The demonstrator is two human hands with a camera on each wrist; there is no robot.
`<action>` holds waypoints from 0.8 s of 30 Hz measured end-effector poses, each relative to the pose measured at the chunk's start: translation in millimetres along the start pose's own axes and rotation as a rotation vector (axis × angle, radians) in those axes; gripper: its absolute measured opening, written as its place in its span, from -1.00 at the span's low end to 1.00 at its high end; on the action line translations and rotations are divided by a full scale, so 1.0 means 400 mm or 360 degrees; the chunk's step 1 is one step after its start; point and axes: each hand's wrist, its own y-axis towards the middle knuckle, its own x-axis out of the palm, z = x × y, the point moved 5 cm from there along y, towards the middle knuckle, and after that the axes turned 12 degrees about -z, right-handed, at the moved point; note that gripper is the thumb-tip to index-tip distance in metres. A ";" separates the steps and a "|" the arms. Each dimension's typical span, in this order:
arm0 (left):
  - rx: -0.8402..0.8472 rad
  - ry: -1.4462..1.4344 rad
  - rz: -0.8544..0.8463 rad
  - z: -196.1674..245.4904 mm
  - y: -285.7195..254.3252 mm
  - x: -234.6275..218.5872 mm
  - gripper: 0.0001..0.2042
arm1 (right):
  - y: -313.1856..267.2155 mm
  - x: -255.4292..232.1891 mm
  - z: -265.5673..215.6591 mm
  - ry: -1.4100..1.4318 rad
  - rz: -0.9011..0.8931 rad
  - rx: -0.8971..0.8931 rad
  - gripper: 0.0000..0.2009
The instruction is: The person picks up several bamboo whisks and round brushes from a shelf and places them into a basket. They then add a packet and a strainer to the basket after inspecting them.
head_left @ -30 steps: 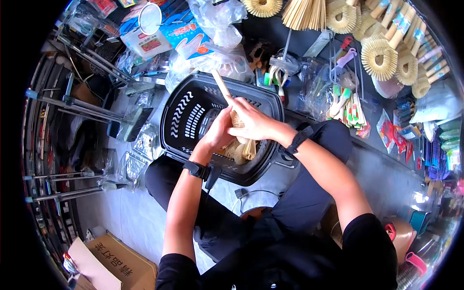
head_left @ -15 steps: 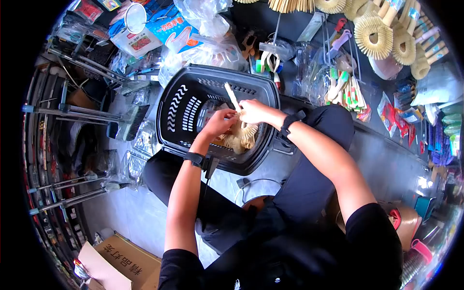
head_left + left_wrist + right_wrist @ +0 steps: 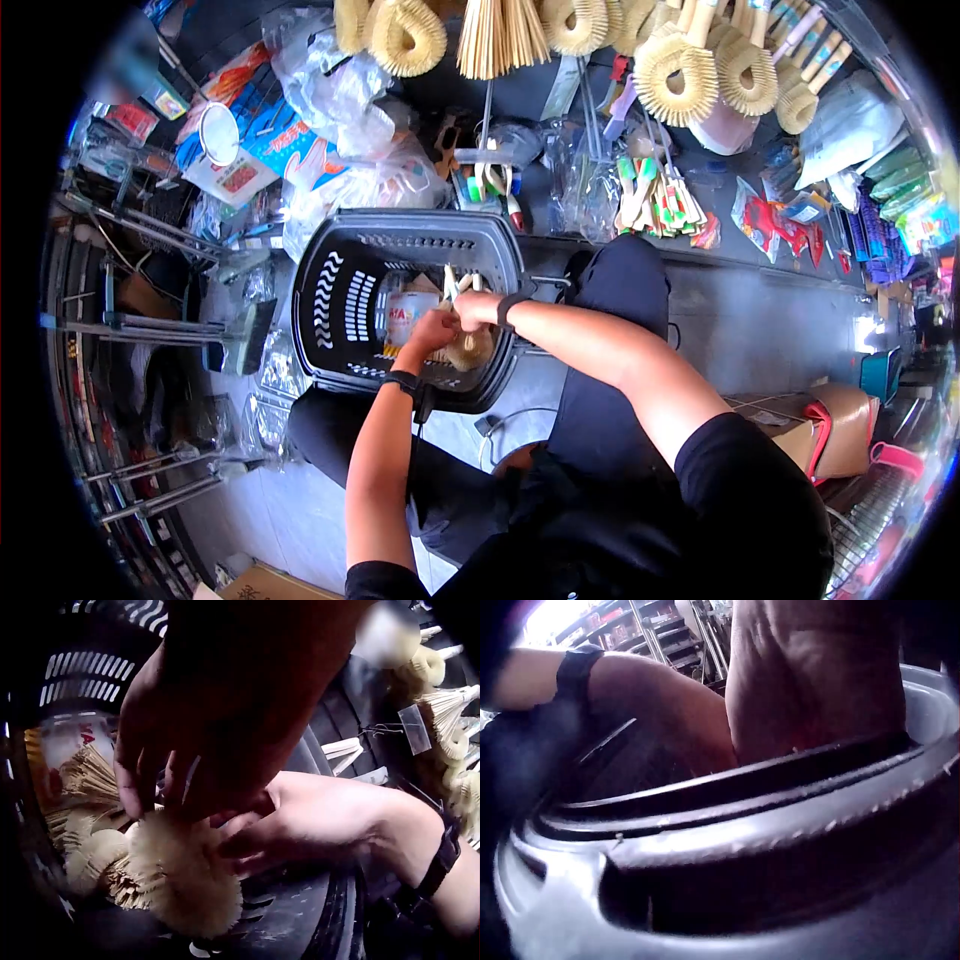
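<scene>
Both hands reach down inside a black plastic basket (image 3: 335, 385). My left hand (image 3: 434, 328) comes in from above; in the left wrist view its fairly straight fingers (image 3: 129, 796) touch the top of a pale bristle brush (image 3: 196, 881) with a rounded head. From the other side my right hand (image 3: 478, 308) holds this brush, thumb and fingers against its upper side; the brush's handle is hidden there. Beside it lie more pale brushes (image 3: 94, 847) and a bundle of thin sticks (image 3: 88, 774). In the right wrist view the basket rim (image 3: 727, 847) hides the fingers.
A clear printed package (image 3: 402, 312) lies inside the basket. Behind stand round bristle brushes (image 3: 676, 82), a stick bundle (image 3: 500, 40) and plastic bags (image 3: 375, 190). Green-tipped tools (image 3: 655, 195) lie back right. Metal poles (image 3: 150, 335) are at left, a cardboard box (image 3: 265, 585) at front left.
Both hands have moved lower into the basket with the brush, whose handle earlier stuck up above them. The head view has turned right and up, so the scene sits further left and lower.
</scene>
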 end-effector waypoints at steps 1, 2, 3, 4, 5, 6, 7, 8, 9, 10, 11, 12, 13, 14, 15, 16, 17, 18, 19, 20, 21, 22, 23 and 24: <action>-0.0104 0.0119 0.0015 -0.015 0.008 0.005 -0.68 | -0.009 -0.005 -0.008 0.0044 0.0004 -0.0016 -0.72; -0.0205 0.0236 0.0036 -0.025 0.019 0.012 -0.65 | -0.020 -0.011 -0.015 0.0084 0.0009 -0.0030 -0.71; -0.0008 0.0392 0.0077 -0.053 0.037 0.024 -0.59 | -0.055 -0.028 -0.032 0.0124 -0.0003 -0.0017 -0.69; 0.0028 0.0337 0.0118 -0.037 0.014 0.014 -0.59 | -0.051 -0.029 -0.037 0.0057 0.0103 -0.0042 -0.69; -0.0067 0.0339 0.0080 -0.021 0.012 0.007 -0.59 | -0.045 -0.030 -0.034 0.0091 0.0137 -0.0050 -0.67; -0.0175 0.0340 0.0045 0.015 -0.016 -0.014 -0.59 | -0.044 -0.033 -0.037 0.0125 0.0168 -0.0070 -0.65; -0.0179 0.0302 0.0078 0.058 -0.048 -0.033 -0.59 | -0.055 -0.042 -0.047 0.0102 0.0160 -0.0065 -0.65; -0.0189 0.0264 0.0118 0.091 -0.065 -0.049 -0.59 | -0.070 -0.058 -0.058 0.0074 0.0154 -0.0068 -0.66; -0.0203 0.0334 0.0089 0.105 -0.067 -0.058 -0.59 | -0.091 -0.069 -0.059 0.0099 0.0211 -0.0088 -0.67; -0.0298 0.0390 0.0067 0.120 -0.073 -0.066 -0.60 | -0.110 -0.082 -0.060 0.0064 0.0349 -0.0055 -0.70; -0.0290 0.0405 0.0093 0.139 -0.084 -0.075 -0.62 | -0.126 -0.103 -0.064 0.0036 0.0449 -0.0116 -0.70; -0.0282 0.0419 0.0121 0.168 -0.105 -0.089 -0.63 | -0.156 -0.130 -0.075 0.0006 0.0547 -0.0178 -0.70; -0.0299 0.0475 0.0057 0.182 -0.115 -0.094 -0.63 | -0.216 -0.172 -0.092 0.0160 0.0628 -0.0205 -0.77; -0.0241 0.0443 0.0068 0.180 -0.111 -0.096 -0.61 | -0.270 -0.218 -0.120 0.0075 0.0854 -0.0216 -0.82; -0.0253 0.0441 0.0084 0.214 -0.133 -0.107 -0.60 | -0.339 -0.259 -0.144 0.0071 0.1170 -0.0402 -0.83; -0.0266 0.0435 0.0105 0.249 -0.154 -0.122 -0.58 | -0.448 -0.311 -0.185 0.0133 0.1374 -0.0554 -0.85; -0.0194 0.0380 0.0147 0.250 -0.159 -0.125 -0.57 | -0.582 -0.349 -0.233 0.0137 0.1652 -0.0770 -0.88; -0.0172 0.0386 0.0140 0.225 -0.141 -0.117 -0.55 | -0.720 -0.374 -0.285 0.0071 0.1888 -0.0949 -0.89; 0.0043 0.0378 0.0279 0.148 -0.075 -0.090 -0.54 | -0.844 -0.389 -0.334 0.0109 0.1965 -0.1154 -0.86; -0.0048 0.0377 0.0242 0.201 -0.116 -0.109 -0.53 | -0.959 -0.395 -0.376 -0.0030 0.2134 -0.1423 -0.85; -0.0140 0.0378 0.0202 0.258 -0.159 -0.131 -0.50 | -1.026 -0.375 -0.402 -0.0045 0.2264 -0.1412 -0.82; -0.0231 0.0382 0.0161 0.318 -0.205 -0.154 -0.47 | -1.092 -0.355 -0.427 -0.0058 0.2397 -0.1393 -0.79; -0.0161 0.0365 0.0210 0.306 -0.193 -0.148 -0.47 | -1.158 -0.335 -0.451 -0.0068 0.2529 -0.1369 -0.75; -0.0087 0.0349 0.0259 0.297 -0.180 -0.143 -0.45 | -1.196 -0.311 -0.506 0.0086 0.2761 -0.1128 -0.76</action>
